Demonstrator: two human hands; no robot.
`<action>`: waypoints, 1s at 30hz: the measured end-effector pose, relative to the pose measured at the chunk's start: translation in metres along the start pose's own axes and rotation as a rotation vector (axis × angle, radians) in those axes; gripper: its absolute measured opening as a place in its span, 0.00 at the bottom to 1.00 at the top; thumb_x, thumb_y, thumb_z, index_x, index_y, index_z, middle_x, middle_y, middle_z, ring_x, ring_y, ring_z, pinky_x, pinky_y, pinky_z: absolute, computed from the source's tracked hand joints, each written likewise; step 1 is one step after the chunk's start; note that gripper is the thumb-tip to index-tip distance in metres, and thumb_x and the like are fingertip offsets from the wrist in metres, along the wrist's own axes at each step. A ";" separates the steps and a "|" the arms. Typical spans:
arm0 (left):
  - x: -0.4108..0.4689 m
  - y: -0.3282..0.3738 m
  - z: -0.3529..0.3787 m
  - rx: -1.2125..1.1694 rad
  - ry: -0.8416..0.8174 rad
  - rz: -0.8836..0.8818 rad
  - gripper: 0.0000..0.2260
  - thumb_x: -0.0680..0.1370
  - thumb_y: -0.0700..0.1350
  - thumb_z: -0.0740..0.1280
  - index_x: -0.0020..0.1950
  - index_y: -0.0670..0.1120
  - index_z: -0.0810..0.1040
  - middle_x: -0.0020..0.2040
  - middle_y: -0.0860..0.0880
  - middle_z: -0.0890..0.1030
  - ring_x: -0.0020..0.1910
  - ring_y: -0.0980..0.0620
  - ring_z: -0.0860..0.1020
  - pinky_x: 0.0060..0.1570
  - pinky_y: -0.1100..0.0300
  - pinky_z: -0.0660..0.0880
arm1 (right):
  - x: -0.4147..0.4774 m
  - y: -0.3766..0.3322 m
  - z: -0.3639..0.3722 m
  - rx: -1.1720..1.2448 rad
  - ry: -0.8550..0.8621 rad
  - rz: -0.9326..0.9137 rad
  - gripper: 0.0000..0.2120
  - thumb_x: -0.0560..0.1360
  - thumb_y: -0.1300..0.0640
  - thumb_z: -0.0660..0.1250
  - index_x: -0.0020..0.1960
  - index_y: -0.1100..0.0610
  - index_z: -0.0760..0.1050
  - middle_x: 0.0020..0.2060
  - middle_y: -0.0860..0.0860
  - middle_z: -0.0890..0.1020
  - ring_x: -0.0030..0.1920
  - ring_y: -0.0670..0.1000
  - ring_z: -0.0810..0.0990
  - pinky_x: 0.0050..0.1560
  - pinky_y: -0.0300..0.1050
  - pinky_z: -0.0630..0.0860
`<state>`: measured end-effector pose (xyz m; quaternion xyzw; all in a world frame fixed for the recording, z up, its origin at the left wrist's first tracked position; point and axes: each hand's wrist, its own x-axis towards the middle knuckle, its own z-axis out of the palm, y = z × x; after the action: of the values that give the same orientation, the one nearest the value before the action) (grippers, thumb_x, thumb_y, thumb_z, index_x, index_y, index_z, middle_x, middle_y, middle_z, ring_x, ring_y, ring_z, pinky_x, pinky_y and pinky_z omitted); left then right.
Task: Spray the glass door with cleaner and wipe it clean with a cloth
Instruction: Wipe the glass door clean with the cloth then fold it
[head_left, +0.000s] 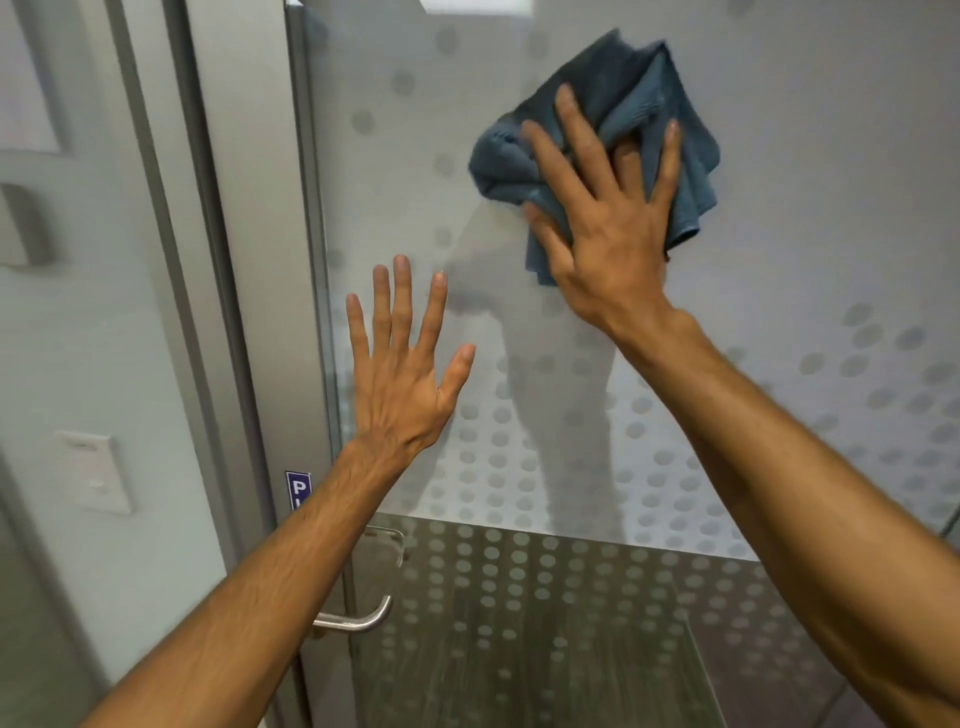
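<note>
The glass door (779, 208) fills the view, its pane covered with grey frosted dots. A crumpled blue cloth (634, 98) lies flat against the upper glass, pressed there by my right hand (608, 218) with its fingers spread over it. My left hand (405, 374) rests flat and open on the glass lower left, near the door's edge, holding nothing. No spray bottle is in view.
A metal lever handle (358, 618) sticks out at the door's left edge below my left forearm. A small blue sign (297, 488) sits on the frame. The grey door frame (218, 260) and a wall switch plate (96, 470) are to the left.
</note>
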<state>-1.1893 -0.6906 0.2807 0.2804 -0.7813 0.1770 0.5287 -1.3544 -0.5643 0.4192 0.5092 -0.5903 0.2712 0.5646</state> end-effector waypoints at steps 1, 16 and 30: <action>-0.001 -0.004 -0.001 -0.019 0.006 0.001 0.33 0.84 0.63 0.50 0.84 0.46 0.52 0.84 0.38 0.50 0.83 0.37 0.48 0.79 0.32 0.45 | -0.005 -0.008 0.003 0.002 -0.003 -0.041 0.24 0.87 0.42 0.53 0.81 0.46 0.61 0.82 0.50 0.62 0.75 0.55 0.70 0.78 0.73 0.50; -0.013 -0.001 -0.012 -0.211 0.039 0.096 0.35 0.83 0.64 0.48 0.84 0.44 0.53 0.83 0.37 0.52 0.83 0.38 0.51 0.80 0.36 0.49 | -0.195 -0.043 0.020 0.092 -0.233 -0.299 0.24 0.84 0.57 0.62 0.80 0.49 0.66 0.80 0.51 0.65 0.81 0.61 0.60 0.76 0.77 0.54; 0.012 0.110 0.005 -0.136 0.056 0.112 0.31 0.86 0.59 0.52 0.84 0.46 0.52 0.84 0.37 0.51 0.83 0.38 0.49 0.80 0.35 0.48 | -0.160 0.100 -0.028 -0.046 -0.234 -0.546 0.25 0.83 0.56 0.60 0.79 0.47 0.67 0.79 0.51 0.67 0.77 0.60 0.70 0.77 0.75 0.54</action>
<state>-1.2651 -0.6105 0.2925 0.1947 -0.7910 0.1604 0.5573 -1.4596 -0.4589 0.3002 0.6640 -0.4984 0.0352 0.5563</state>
